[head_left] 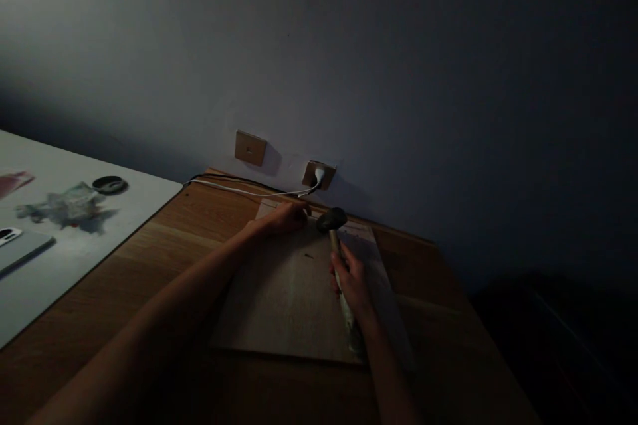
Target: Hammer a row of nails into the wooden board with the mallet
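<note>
A pale wooden board (294, 305) lies flat on the brown wooden table. My right hand (351, 279) is wrapped round the light handle of a hammer (331, 219), whose dark head hangs over the far part of the board. At the board's far left, my left hand (290, 217) has its fingers curled and pinched together close to the hammer head. Whatever those fingers hold, if anything, is too small and dark to make out. A small dark mark (309, 255) shows on the board between my hands.
A wall socket (319, 174) holds a plug, with white and black cables (244, 191) running left along the table (164, 239). Beside it is a wall plate (250, 148). On a white table (44, 272) are a phone (20, 249), a crumpled plastic bag (74, 206) and a tape roll (109, 184).
</note>
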Action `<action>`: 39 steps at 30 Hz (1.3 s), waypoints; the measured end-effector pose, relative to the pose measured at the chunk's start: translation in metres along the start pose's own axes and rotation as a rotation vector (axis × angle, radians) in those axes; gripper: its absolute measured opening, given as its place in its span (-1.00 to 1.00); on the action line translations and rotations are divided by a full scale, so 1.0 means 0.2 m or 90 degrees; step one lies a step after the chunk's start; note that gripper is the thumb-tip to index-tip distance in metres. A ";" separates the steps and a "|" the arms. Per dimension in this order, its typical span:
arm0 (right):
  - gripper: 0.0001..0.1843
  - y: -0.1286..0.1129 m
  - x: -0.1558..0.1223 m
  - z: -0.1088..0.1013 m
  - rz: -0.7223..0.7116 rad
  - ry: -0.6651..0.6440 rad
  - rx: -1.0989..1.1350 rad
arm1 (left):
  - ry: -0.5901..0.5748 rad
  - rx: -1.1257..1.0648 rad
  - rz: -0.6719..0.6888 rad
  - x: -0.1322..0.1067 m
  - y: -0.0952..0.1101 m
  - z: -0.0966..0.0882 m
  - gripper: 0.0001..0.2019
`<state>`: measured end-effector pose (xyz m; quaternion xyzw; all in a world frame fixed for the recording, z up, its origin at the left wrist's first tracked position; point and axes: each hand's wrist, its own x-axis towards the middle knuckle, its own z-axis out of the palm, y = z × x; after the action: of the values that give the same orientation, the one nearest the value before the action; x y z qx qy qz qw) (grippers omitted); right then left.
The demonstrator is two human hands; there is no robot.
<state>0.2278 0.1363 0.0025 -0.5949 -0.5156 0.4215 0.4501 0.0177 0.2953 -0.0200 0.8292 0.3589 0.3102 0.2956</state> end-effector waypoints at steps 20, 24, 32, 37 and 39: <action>-0.27 -0.10 0.08 0.08 -0.010 -0.040 -0.088 | 0.020 -0.040 -0.006 -0.01 -0.02 0.00 -0.46; -0.28 -0.13 0.07 0.07 -0.053 -0.006 -0.103 | 0.019 -0.027 -0.014 -0.01 -0.02 0.00 -0.46; -0.26 -0.10 0.05 0.08 -0.010 -0.027 -0.067 | -0.041 0.068 -0.061 0.01 0.04 -0.06 -0.51; -0.36 -0.06 0.03 0.05 -0.030 0.050 0.006 | -0.098 0.272 -0.047 0.00 0.17 -0.06 -0.75; -0.42 -0.04 0.03 0.03 -0.030 0.069 0.025 | -0.112 0.333 -0.029 -0.01 0.23 -0.04 -0.78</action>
<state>0.2203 0.1426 0.0087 -0.5953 -0.4961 0.3882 0.4988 0.0302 0.2690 0.0175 0.8929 0.4183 0.1271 0.1080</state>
